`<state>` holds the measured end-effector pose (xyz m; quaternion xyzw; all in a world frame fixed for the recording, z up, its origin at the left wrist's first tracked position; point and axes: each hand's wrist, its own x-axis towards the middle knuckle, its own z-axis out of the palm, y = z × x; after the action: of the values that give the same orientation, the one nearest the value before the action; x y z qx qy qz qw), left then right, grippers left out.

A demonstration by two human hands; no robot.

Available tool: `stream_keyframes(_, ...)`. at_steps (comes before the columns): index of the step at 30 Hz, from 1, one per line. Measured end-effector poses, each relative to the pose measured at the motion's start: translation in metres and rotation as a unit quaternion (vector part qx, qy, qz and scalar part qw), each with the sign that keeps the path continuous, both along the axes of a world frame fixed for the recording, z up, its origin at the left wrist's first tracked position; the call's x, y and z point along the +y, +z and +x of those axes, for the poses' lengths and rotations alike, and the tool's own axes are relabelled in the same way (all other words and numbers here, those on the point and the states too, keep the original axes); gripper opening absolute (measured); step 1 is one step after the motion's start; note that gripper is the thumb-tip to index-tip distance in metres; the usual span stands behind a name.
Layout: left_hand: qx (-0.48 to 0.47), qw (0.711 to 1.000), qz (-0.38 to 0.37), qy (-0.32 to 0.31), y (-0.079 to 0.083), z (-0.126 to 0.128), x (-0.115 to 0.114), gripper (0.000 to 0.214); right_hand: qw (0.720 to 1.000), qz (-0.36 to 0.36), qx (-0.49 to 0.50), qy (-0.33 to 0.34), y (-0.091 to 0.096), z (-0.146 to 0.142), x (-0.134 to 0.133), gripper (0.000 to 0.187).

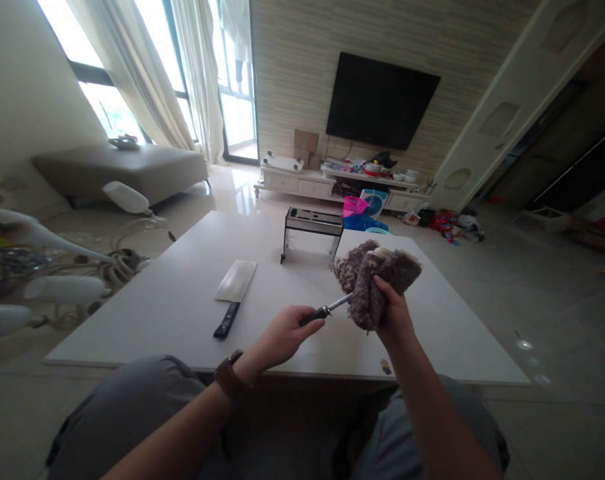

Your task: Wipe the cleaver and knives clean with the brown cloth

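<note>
My left hand is closed around the black handle of what looks like a sharpening steel, its thin metal shaft pointing up to the right. The far end of the shaft is hidden in a fuzzy grey-brown cloth, bunched up in my right hand above the table. On the white tabletop to the left lies a cleaver, blade away from me and black handle towards me. Beyond my hands stands a knife holder with a slotted dark top and clear sides; I see no knife in it.
The white table reaches to my knees, with a small sticker near its front edge. Lamp arms with white shades crowd the left side. Past the table are a pink basket, a low TV cabinet and a bench.
</note>
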<state>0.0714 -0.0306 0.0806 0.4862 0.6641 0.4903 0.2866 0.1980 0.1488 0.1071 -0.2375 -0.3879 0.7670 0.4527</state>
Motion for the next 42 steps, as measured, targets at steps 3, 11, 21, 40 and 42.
stream_keyframes(3, 0.013, 0.999, 0.033, 0.020, -0.004, 0.005, 0.006, 0.035, 0.997, 0.026, -0.030, 0.070, -0.015, -0.010, -0.028, 0.045)
stream_keyframes(11, -0.046, 0.997, 0.054, 0.011, -0.015, 0.015, 0.016, 0.024, 0.993, 0.084, -0.078, 0.037, -0.026, -0.018, -0.044, 0.044)
stream_keyframes(21, 0.046, 0.998, 0.039, 0.013, -0.004, 0.016, 0.014, 0.031, 0.994, 0.096, -0.043, -0.026, -0.005, -0.008, -0.015, 0.043)
stream_keyframes(40, 0.277, 0.957, -0.019, 0.082, 0.003, 0.009, 0.003, 0.021, 0.999, -0.037, 0.032, -0.016, -0.002, -0.006, 0.009, 0.044)
stream_keyframes(42, 0.273, 0.958, -0.018, 0.086, 0.002, 0.010, 0.004, 0.022, 0.999, -0.031, 0.018, 0.002, -0.008, -0.012, -0.009, 0.047)
